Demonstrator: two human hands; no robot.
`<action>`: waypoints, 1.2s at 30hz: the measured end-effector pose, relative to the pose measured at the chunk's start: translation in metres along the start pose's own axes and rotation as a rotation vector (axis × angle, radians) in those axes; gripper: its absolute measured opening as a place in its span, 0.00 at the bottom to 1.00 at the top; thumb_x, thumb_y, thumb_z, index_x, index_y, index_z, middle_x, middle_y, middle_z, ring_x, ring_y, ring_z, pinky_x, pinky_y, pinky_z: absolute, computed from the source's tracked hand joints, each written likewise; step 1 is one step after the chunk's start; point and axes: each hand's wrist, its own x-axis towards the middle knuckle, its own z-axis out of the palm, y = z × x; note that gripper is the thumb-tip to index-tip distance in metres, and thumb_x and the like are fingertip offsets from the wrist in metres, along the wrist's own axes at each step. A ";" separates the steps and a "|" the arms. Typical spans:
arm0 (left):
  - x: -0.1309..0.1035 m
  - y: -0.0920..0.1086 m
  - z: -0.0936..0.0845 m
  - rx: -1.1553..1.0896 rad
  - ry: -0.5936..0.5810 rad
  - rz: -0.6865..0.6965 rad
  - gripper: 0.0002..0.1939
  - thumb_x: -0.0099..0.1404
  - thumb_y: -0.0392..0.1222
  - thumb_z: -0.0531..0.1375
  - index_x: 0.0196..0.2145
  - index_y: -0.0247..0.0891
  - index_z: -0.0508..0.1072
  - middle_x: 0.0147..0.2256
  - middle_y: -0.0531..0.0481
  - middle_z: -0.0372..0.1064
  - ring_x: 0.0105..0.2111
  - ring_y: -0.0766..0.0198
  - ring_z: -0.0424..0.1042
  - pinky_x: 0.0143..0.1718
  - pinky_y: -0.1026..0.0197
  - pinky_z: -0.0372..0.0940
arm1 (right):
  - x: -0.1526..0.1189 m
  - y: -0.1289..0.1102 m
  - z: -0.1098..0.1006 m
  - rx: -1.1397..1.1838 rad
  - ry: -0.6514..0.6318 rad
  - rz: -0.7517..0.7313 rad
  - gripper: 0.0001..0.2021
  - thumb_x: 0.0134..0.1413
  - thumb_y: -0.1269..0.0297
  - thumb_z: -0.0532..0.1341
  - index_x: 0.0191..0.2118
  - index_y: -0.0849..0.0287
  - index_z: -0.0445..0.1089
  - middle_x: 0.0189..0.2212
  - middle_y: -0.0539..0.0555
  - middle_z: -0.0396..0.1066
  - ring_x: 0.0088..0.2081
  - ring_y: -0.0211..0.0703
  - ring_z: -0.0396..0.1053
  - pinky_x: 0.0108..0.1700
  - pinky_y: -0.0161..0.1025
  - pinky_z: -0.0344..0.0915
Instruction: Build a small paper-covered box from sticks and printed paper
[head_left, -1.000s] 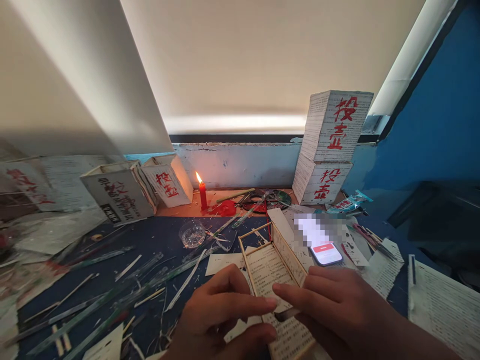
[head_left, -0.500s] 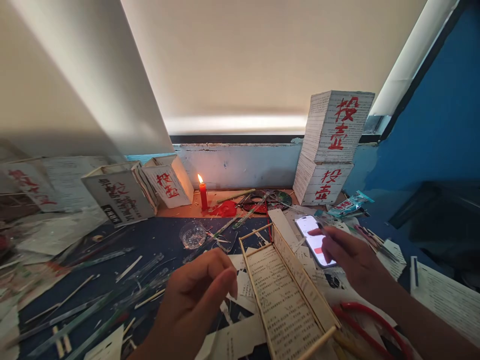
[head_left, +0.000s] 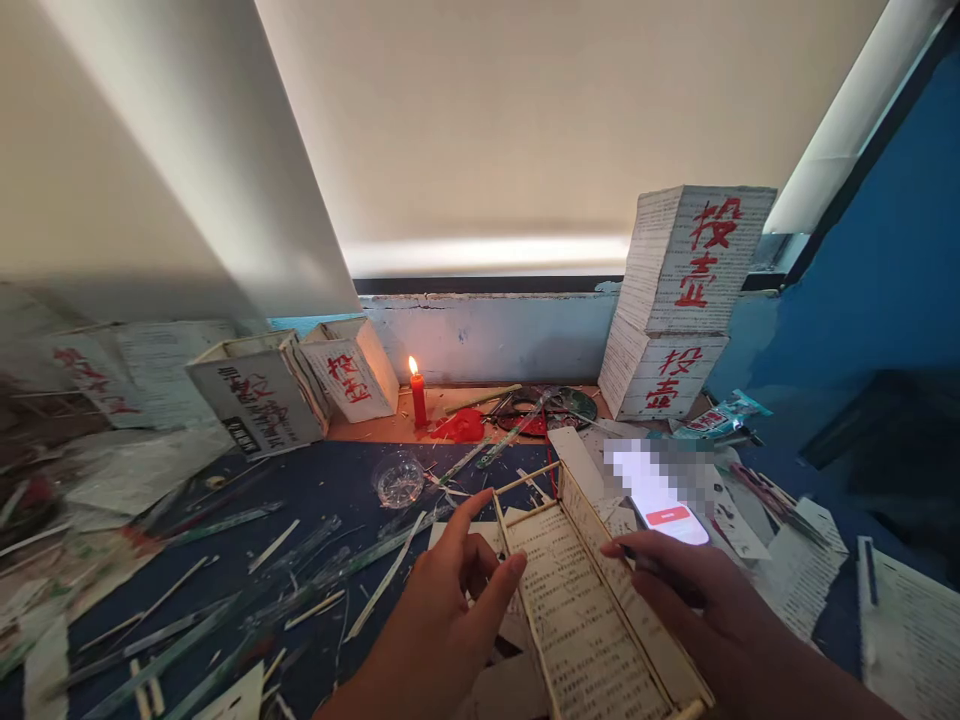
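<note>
The paper-lined stick frame (head_left: 574, 620) lies between the two grips. The left grip (head_left: 450, 605) has thumb and forefinger spread, their tips at the frame's left edge. The right grip (head_left: 697, 585) has its forefinger tip by the frame's right wall; I cannot tell whether it pinches anything. Just beyond it lies a phone (head_left: 667, 517) (screen lit). Past the left grip, a clear dish (head_left: 398, 481) sits on the counter (head_left: 334, 467), a burning red candle (head_left: 418, 400) behind it.
</note>
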 end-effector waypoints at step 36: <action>0.013 0.007 -0.012 -0.578 0.206 -0.212 0.35 0.54 0.43 0.70 0.59 0.36 0.70 0.20 0.58 0.71 0.17 0.64 0.69 0.20 0.62 0.69 | 0.018 -0.009 -0.052 -0.427 -0.065 0.026 0.10 0.70 0.54 0.57 0.46 0.52 0.72 0.39 0.51 0.75 0.39 0.45 0.69 0.41 0.42 0.63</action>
